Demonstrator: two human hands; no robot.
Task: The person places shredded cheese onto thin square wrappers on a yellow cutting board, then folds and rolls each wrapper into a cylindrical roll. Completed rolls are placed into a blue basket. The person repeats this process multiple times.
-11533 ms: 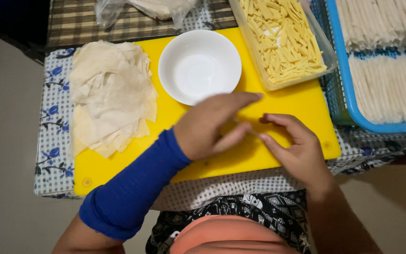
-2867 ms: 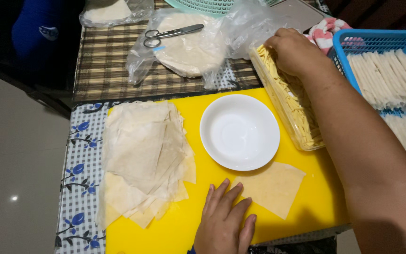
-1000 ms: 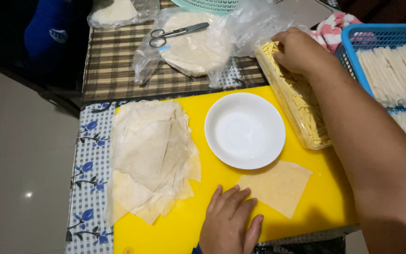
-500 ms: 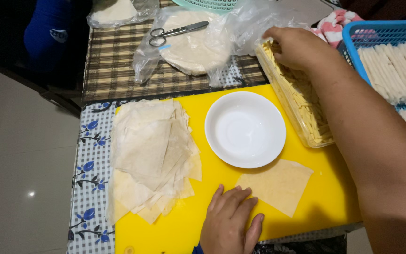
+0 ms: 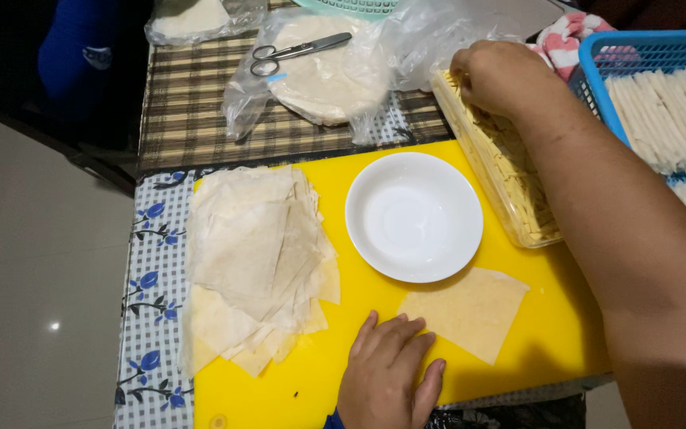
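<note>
Wrapper sheet (image 5: 468,311), thin, pale and four-cornered, is laid flat on the yellow board (image 5: 549,318), one corner aimed right. Its left edge is pressed by the flat, spread left hand (image 5: 387,373). Cheese sticks in the clear tub (image 5: 510,171) are pinched by the right hand (image 5: 502,75). A white bowl (image 5: 414,216) sits between.

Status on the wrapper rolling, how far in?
Done: the blue basket holds rows of finished white rolls. In hand: one wrapper sheet lies flat on the yellow board, left hand beside it; right hand is in the clear tub of filling strips. Left: a thick pile of wrappers.
</note>
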